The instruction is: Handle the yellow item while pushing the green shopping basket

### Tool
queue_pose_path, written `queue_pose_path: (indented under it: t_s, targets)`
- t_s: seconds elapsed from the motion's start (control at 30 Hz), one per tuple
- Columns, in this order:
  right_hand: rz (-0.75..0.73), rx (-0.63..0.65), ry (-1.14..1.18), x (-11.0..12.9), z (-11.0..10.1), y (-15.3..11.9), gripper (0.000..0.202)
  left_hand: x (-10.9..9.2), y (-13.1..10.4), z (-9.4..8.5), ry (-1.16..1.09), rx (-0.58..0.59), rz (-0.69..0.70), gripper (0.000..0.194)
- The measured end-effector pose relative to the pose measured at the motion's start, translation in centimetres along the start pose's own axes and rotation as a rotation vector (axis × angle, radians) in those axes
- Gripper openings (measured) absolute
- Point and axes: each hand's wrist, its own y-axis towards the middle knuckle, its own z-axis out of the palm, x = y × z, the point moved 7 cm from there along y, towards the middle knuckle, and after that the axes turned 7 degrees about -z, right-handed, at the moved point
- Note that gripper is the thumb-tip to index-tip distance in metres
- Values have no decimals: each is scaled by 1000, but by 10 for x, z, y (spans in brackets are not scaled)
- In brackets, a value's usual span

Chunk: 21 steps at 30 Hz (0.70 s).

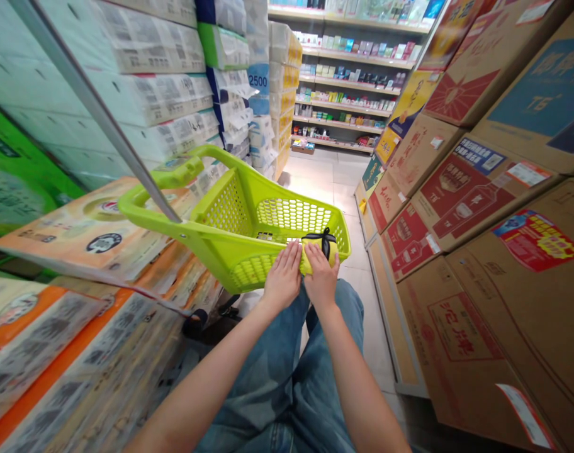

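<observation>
A lime-green plastic shopping basket (291, 200) with perforated walls and a looped handle stands tilted in front of my knees. My right hand (321, 280) holds a small yellow item with black trim and a black bow-like strap (328, 240) at the basket's near right rim. Beside it, my left hand (283, 277) rests on the near rim, its fingers stretched out and close to the yellow item's left side. Something small and partly hidden lies at the basket's bottom.
A metal pole (98, 110) slants from the basket to the upper left. Wrapped packs (159, 94) are stacked on the left, cardboard boxes (476, 195) on the right. Orange packs (93, 233) sit low at left. A tiled aisle (318, 173) leads to stocked shelves (353, 85).
</observation>
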Motion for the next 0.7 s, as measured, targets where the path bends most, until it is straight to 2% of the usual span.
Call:
queue_pose_path:
  t_s: [0.07, 0.23, 0.33, 0.43, 0.6, 0.7]
  targets:
    - [21, -1, -3, -15, -9, -4, 76, 0, 0, -2, -2, -10, 0, 70]
    - [189, -72, -43, -75, -33, -22, 72, -2, 0, -2, 12, -6, 9, 69]
    - [289, -130, -68, -87, -35, -26, 70, -1, 0, -2, 10, -14, 10, 68]
    - [277, -118, -83, -64, -23, -16, 71, 0, 0, -1, -5, -22, 11, 68]
    - [32, -4, -16, -3, 1, 5, 75, 1, -1, 1, -35, -17, 13, 69]
    - [-30, 36, -8, 3, 1, 7, 76, 2, -1, 0, -37, -11, 11, 70]
